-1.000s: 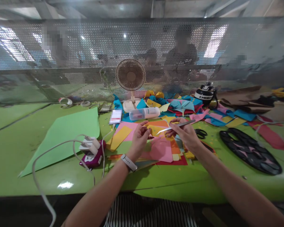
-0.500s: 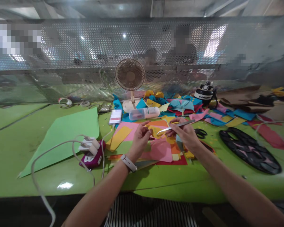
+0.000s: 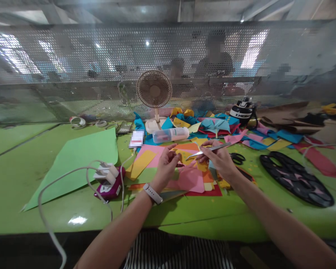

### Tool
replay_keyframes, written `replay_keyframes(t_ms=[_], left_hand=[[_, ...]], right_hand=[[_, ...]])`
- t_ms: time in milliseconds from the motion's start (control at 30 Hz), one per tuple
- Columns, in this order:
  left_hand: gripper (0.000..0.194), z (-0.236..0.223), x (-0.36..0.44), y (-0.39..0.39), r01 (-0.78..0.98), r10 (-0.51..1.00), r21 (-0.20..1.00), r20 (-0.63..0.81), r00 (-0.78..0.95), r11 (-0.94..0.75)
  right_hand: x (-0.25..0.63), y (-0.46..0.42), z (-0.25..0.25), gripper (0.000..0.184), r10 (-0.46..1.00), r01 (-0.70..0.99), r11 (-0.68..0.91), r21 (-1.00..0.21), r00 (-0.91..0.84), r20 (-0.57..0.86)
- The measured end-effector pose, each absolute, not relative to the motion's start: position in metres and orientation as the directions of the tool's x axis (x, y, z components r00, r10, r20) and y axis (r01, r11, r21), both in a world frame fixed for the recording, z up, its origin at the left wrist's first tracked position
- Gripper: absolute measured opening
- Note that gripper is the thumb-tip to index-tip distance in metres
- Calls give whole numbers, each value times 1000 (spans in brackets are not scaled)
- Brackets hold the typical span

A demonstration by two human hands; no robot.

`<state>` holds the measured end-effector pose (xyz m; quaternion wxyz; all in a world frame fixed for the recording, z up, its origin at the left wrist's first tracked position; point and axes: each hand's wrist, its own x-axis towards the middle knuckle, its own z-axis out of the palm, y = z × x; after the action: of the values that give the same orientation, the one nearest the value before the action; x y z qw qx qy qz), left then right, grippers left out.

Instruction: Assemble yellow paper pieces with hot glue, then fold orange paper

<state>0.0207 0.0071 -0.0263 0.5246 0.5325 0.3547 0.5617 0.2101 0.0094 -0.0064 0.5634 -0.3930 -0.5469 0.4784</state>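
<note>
My left hand is closed in a pinch above the stacked coloured paper, with what looks like a small piece of yellow paper at its fingertips. Metal tweezers lie in my right hand, which is closed around them. Their bent tip points left, just short of the left fingertips. Below both hands are pink paper, orange sheets and yellow pieces. Yellow paper also shows under my right fingers, and I cannot tell whether they touch it.
Black scissors and a black palette-like tray lie to the right. A clear plastic bottle, a fan and a dark flask stand or lie behind. Leftward are a green sheet and a purple power strip with cables.
Both hands and the tweezers stay almost in place. The whole view has shifted very slightly.
</note>
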Motion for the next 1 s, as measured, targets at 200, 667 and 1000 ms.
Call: replay_keyframes(t_ms=[200, 667, 1000], left_hand=[[41, -25, 21, 6, -223, 969, 959, 210, 131, -178], [42, -25, 21, 7, -264, 980, 953, 175, 90, -146], [42, -23, 21, 6, -286, 983, 950, 156, 94, -123]], right_hand=[[209, 8, -4, 31, 968, -75, 243, -967, -46, 247], [206, 0, 2, 36, 950, -11, 311, -950, 5, 311], [207, 4, -3, 34, 953, -90, 300, -950, -16, 302]])
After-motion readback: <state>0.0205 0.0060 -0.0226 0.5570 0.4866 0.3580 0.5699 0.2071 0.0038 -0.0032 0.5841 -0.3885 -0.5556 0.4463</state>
